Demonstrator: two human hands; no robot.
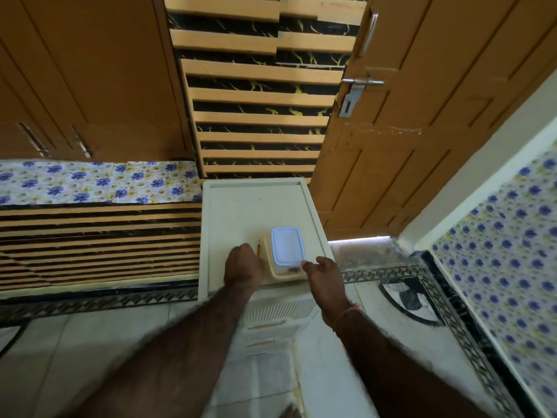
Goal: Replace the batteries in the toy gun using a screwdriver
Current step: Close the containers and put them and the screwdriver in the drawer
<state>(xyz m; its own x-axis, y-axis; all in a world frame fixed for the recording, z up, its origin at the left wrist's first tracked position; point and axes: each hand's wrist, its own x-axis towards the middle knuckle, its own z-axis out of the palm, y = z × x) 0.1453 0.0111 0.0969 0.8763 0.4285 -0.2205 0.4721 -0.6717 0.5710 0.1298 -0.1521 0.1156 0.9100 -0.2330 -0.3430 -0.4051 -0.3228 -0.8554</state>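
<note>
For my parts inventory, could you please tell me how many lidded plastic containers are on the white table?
1: the container sits near the table's front edge, between the left hand and right hand. Nothing else there seems able to hide another.

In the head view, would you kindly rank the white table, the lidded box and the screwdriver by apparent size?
Largest to smallest:
1. table
2. box
3. screwdriver, partly hidden by the left hand
</note>
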